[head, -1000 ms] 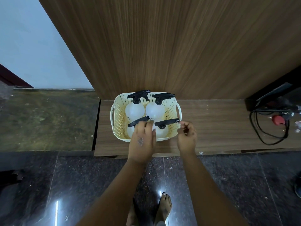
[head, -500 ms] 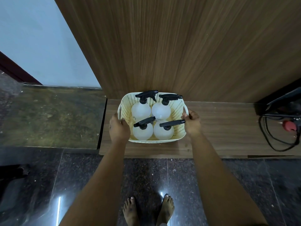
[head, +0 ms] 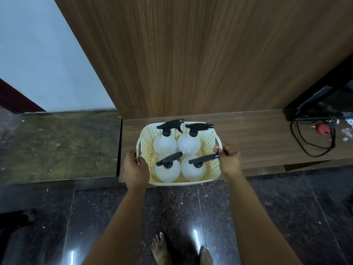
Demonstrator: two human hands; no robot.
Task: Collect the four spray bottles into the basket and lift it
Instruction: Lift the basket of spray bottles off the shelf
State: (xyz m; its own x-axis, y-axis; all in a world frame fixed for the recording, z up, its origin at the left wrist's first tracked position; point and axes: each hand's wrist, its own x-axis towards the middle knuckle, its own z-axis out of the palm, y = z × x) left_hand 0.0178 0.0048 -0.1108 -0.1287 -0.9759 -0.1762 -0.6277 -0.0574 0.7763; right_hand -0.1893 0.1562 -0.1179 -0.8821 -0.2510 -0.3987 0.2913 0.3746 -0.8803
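Dark polished floor (head: 191, 207) below, basket (head: 179, 181) held at both sides over the tabletop (head: 257, 134) edge.

Nearest, two bare feet stand on the floor. Above them the left hand (head: 136, 170) curls round the basket's left handle and the right hand (head: 228, 159) curls round the right handle, the basket between them. Four spray bottles (head: 168, 170) stand upright inside, two by two, black triggers on top. Whether the basket touches the tabletop cannot be told. Beyond rises a wooden wall panel (head: 191, 54); black cables (head: 313, 142) lie far right.
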